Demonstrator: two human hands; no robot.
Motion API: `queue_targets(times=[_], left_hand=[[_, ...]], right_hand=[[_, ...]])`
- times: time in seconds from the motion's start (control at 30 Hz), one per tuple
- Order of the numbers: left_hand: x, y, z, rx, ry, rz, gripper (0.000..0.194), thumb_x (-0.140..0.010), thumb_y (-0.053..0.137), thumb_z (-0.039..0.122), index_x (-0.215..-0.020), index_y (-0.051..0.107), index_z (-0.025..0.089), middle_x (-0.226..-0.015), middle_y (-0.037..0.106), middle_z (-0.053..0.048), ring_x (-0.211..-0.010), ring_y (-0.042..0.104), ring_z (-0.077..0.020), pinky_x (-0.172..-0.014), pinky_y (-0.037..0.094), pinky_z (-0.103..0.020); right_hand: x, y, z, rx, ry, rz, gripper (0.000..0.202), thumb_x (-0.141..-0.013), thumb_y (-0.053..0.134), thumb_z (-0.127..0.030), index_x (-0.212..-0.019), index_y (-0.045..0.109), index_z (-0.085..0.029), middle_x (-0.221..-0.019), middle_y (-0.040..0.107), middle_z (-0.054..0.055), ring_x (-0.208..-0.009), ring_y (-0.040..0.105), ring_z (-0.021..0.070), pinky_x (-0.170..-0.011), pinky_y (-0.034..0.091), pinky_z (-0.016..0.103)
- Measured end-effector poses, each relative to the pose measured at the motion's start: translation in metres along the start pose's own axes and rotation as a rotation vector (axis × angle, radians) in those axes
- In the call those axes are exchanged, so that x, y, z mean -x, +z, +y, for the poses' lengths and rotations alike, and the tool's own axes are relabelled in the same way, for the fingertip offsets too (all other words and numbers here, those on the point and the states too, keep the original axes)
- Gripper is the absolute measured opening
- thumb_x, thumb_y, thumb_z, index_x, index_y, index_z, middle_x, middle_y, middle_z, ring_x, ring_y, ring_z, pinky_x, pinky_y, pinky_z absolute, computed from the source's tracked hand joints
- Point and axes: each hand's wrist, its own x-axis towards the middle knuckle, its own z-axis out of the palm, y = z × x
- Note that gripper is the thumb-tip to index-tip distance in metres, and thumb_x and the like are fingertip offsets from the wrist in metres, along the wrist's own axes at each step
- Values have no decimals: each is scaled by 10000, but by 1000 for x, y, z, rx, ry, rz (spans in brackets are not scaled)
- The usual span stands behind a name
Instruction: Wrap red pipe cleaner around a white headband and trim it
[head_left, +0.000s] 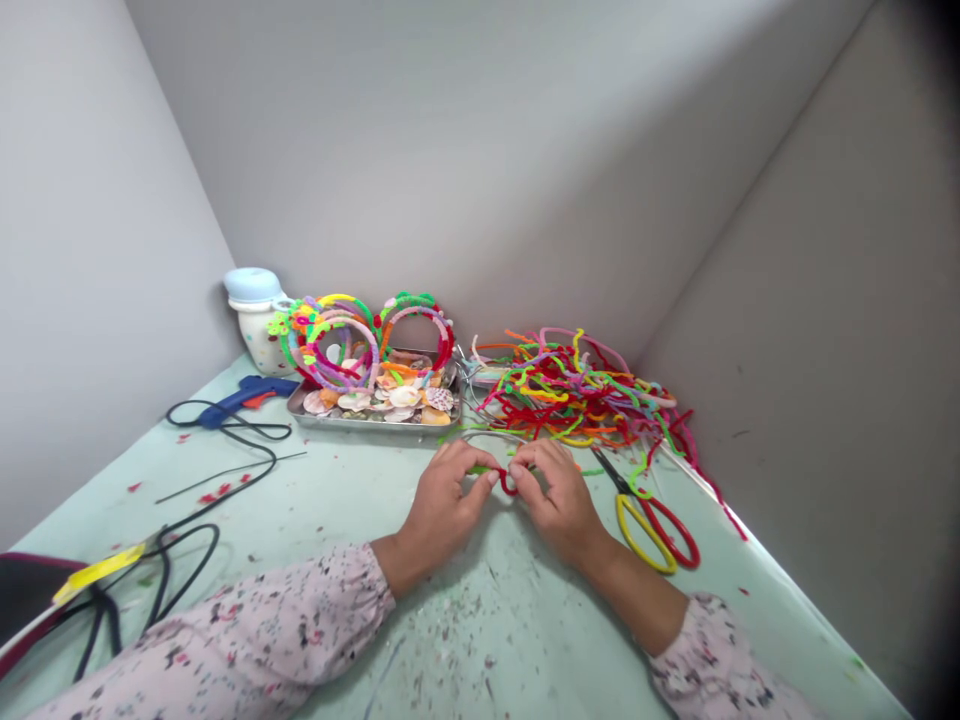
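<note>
My left hand [456, 490] pinches the left side of a short red pipe cleaner [506, 484], bent into a small loop. A bit of green shows at my left fingertips, and I cannot tell whether it joins the red. From the other side my right hand [553, 492] grips the same red piece between thumb and fingers. Just behind my hands a thin grey hoop [491, 433] lies on the table, partly hidden by them. Scissors [646, 515] with one yellow and one red handle lie beside my right hand, blades pointing away from me.
A metal tray [375, 424] of shells holds several wrapped headbands [341, 345]. Right of it spreads a tangled pile of colourful pipe cleaners [577, 390]. A blue glue gun [244, 398], black cord [247, 480] and blue-lidded white cup [259, 320] are at left. Walls enclose the table.
</note>
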Motion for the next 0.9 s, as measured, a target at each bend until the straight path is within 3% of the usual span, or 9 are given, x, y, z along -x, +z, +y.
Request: queue_targets(times=[0.3,0.63,0.9], left_hand=[[-1,1,-4,41,-17,-38,180,-871,480,231,-903,655,205,-854,597,-31,-880,526,-175,-820,394,-304],[0,-1,4,-92,-9,18,131,-834,527,226,-850,656,208,-938,556,-43,-942,490,-198,-845,373,-333],[0,3,-1,-128,-11,-65,170,-867,470,246,-820,625,197,-825,574,-28,-837,502,-186,-792,369,-326]], right_hand=[[0,2,3,-15,5,-5,167,-904,438,-240,-767,526,-205,-801,557,32,-803,490,191,-772,359,354],[0,1,0,-20,-17,-27,161,-905,431,-231,-775,522,-202,-803,549,32,-806,491,187,-760,366,347],[0,1,0,4,-37,-30,165,-896,439,-231,-758,525,-205,-782,556,29,-787,496,187,-751,366,344]])
